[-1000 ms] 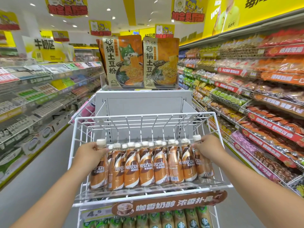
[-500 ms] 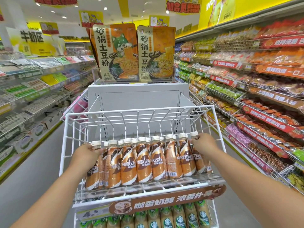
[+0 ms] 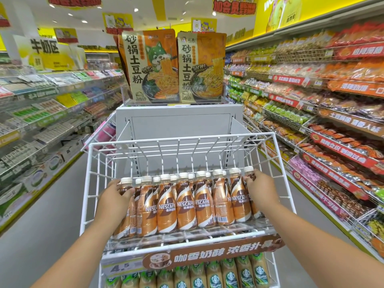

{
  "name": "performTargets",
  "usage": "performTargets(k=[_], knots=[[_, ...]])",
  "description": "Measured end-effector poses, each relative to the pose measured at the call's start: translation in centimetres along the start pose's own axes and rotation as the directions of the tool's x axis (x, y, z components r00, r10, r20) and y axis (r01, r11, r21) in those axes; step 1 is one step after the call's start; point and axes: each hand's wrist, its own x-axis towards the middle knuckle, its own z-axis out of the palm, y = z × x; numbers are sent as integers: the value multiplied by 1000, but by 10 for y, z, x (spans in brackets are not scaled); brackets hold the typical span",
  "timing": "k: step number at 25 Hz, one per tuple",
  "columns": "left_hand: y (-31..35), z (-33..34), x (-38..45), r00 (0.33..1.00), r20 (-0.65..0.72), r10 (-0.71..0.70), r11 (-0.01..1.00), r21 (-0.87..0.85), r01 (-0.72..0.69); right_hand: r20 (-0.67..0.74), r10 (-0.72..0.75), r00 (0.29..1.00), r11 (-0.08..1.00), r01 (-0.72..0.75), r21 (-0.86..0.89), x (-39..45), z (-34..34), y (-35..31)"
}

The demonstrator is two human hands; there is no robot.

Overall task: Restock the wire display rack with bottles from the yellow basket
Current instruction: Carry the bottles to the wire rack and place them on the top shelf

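A white wire display rack (image 3: pixel 87 183) stands in front of me in a shop aisle. Several brown Nescafe bottles (image 3: pixel 185 202) with white caps stand in rows along the front of its top tier. My left hand (image 3: pixel 113 199) grips the leftmost bottle (image 3: pixel 125 217) at the row's end. My right hand (image 3: pixel 259 190) grips the rightmost bottle (image 3: pixel 249 175) at the other end. The back half of the tier holds nothing. The yellow basket is not in view.
Green-labelled Starbucks bottles (image 3: pixel 214 275) fill the tier below, behind a brown banner (image 3: pixel 212 253). Two noodle packets (image 3: pixel 172 67) stand on the grey panel (image 3: pixel 178 123) behind the rack. Stocked shelves line both sides of the grey aisle floor (image 3: pixel 52 204).
Both hands have stayed on the end bottles of the row. The view has tilted slightly, so the rack sits a little higher in the frame.
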Motion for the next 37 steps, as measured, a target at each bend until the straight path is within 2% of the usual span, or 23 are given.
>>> performTargets(k=[2, 5, 8, 11, 14, 17, 20, 23, 26, 29, 33, 37], knots=[[-2, -1, -1, 1000, 18, 5, 1000, 14, -6, -39, -78, 996, 995, 75, -72, -6, -1, -2], [1, -2, -7, 1000, 14, 19, 997, 70, -20, -8, -220, 975, 964, 217, -157, -10, -6, -4], [4, -2, -13, 1000, 21, 10, 994, 107, -13, 40, -214, 976, 969, 217, -121, -13, -15, -3], [7, -4, -22, 998, 62, 26, 971, 237, -40, 163, -238, 958, 956, 261, -137, -19, -22, 6], [10, -5, -37, 988, 93, 125, 894, 420, -153, 263, -277, 924, 943, 314, -108, -24, -26, 15], [17, -7, -58, 965, 158, 208, 800, 541, -260, 345, -373, 861, 883, 443, -153, -26, -29, 23], [18, -8, -80, 962, 169, 216, 759, 590, -274, 408, -456, 791, 777, 578, -251, -33, -39, 26], [20, -8, -106, 954, 195, 227, 692, 658, -299, 464, -476, 747, 706, 639, -306, -48, -53, 31], [24, -10, -137, 945, 233, 228, 658, 679, -326, 481, -502, 719, 683, 670, -289, -69, -70, 36], [29, -17, -172, 927, 273, 257, 629, 681, -375, 453, -501, 737, 686, 658, -312, -99, -87, 47], [26, -38, -207, 897, 296, 330, 592, 675, -440, 423, -425, 800, 726, 580, -369, -154, -114, 62], [31, -45, -246, 821, 382, 425, 493, 663, -564, 381, -336, 861, 755, 488, -438, -220, -151, 83]])
